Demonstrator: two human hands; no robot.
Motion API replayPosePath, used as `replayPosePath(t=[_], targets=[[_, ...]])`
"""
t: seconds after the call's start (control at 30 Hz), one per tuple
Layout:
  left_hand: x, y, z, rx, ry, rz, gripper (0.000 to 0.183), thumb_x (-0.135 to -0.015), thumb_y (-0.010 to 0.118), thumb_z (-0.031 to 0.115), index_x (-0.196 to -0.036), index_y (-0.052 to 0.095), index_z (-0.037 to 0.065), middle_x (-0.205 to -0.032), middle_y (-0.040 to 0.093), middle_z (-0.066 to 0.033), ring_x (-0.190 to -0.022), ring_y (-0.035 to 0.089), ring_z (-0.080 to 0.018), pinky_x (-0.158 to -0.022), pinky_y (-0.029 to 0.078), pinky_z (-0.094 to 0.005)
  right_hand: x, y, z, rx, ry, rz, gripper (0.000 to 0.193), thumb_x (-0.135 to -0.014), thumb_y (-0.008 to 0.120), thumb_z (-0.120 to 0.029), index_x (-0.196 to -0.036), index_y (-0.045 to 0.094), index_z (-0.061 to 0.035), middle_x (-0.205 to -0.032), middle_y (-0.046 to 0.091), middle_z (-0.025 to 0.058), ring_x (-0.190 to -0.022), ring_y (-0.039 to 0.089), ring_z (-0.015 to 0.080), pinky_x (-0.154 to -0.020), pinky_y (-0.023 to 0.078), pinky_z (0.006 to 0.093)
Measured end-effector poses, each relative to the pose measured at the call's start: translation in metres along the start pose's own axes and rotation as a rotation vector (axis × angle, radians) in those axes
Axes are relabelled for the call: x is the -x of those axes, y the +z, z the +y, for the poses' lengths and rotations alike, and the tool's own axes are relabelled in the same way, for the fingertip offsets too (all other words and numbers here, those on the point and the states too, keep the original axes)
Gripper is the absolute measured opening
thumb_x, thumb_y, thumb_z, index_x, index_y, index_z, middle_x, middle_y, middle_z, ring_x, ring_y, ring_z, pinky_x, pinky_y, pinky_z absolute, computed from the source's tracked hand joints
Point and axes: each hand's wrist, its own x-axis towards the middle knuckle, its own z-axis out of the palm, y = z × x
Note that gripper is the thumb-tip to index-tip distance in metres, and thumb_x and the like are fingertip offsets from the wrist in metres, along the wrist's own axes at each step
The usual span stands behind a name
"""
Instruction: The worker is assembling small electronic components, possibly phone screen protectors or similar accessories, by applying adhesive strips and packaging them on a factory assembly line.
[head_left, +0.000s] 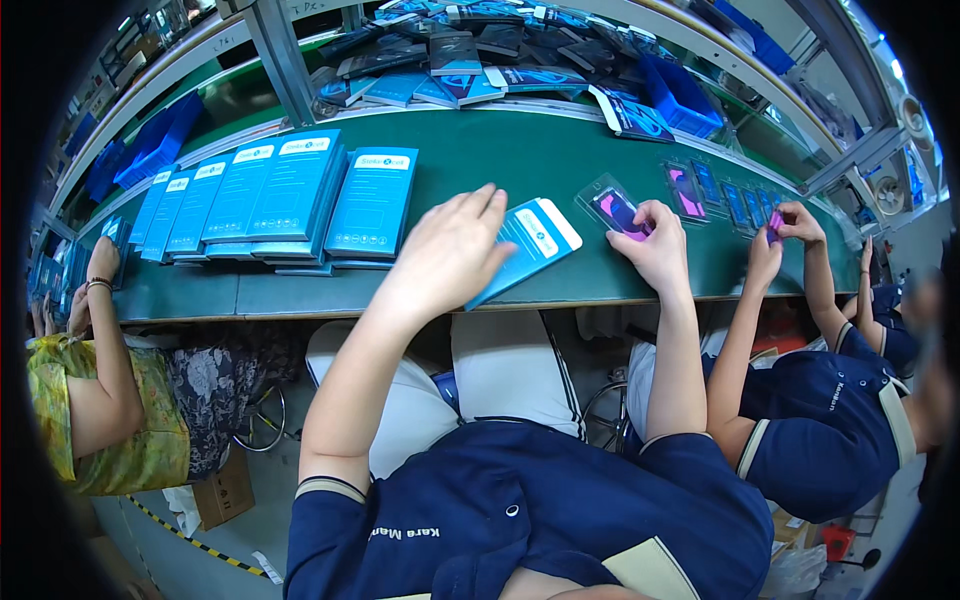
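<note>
A light-blue cardboard box (535,245) with a white end lies tilted at the table's front edge, right in front of me. My left hand (450,245) is over its left side, fingers stretched out and thumb apart. Whether it touches the box I cannot tell. To the right, my right hand (655,248) pinches a clear plastic blister tray (612,207) by its near corner. A dark and pink-purple insert shows in that tray, partly hidden by my fingers.
Stacks of blue boxes (265,195) stand at the left, beside another blue stack (372,205). More blister trays (685,190) lie at the right. A shelf holds piled boxes (455,55) and a blue bin (680,95). Co-workers sit on both sides; one hand (768,255) holds a purple piece.
</note>
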Motion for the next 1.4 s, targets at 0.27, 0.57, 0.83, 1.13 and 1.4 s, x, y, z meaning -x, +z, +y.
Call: replayPosePath(t=[0.27,0.57,0.83,1.13,1.4], targets=[[-0.008,0.024,-0.011,0.076,0.150,-0.061,0.095,-0.070,0.076,0.062,-0.137,0.053,-0.002,-0.149,0.045,-0.0242,-0.142,0.039,-0.0367,-0.118,0.031,-0.0456,0.013,-0.023,0.000,-0.231,-0.336,-0.442,0.043,-0.062,0.084,-0.010,-0.092,0.053,-0.0072,-0.130,0.060,0.0158,-0.121,0.056,0.0298,-0.102,0.044,0.0369],[-0.013,0.000,0.018,0.425,-0.027,-0.110,0.096,-0.058,0.088,0.042,-0.138,0.048,0.008,-0.131,0.057,-0.0208,-0.120,0.058,-0.0383,-0.097,0.049,-0.0473,0.039,0.012,-0.064,-1.152,-0.523,-0.242,0.058,-0.088,0.053,0.007,-0.144,0.041,-0.0029,-0.160,0.028,0.0212,-0.148,0.031,0.0320,-0.121,0.023,0.0419],[-0.011,0.033,0.027,0.846,0.042,0.779,0.072,-0.067,0.094,0.027,-0.113,0.042,0.009,-0.113,0.058,-0.0149,-0.096,0.063,-0.0233,-0.083,0.052,-0.0322,0.032,0.026,-0.129,-1.506,0.055,-0.322,0.034,-0.089,0.052,0.000,-0.121,0.063,0.0058,-0.116,0.068,0.0170,-0.106,0.065,0.0214,-0.095,0.051,0.0318],[-0.011,0.005,0.035,1.445,0.013,0.748,0.033,-0.097,0.062,0.002,-0.119,0.038,0.008,-0.102,0.065,-0.0112,-0.091,0.061,-0.0124,-0.086,0.047,-0.0251,0.038,0.064,-0.118,-1.039,-0.596,0.164,0.026,-0.092,0.067,-0.001,-0.117,0.058,0.0004,-0.113,0.062,0.0140,-0.098,0.063,0.0178,-0.084,0.051,0.0281],[-0.009,0.028,0.013,0.988,0.144,0.938,0.014,-0.096,0.063,0.000,-0.104,0.052,0.003,-0.103,0.064,-0.0138,-0.091,0.061,-0.0154,-0.081,0.048,-0.0264,0.040,0.086,-0.120,-1.072,-0.644,0.222,0.025,-0.092,0.062,0.000,-0.111,0.048,-0.0042,-0.103,0.061,0.0149,-0.089,0.062,0.0203,-0.080,0.050,0.0306]])
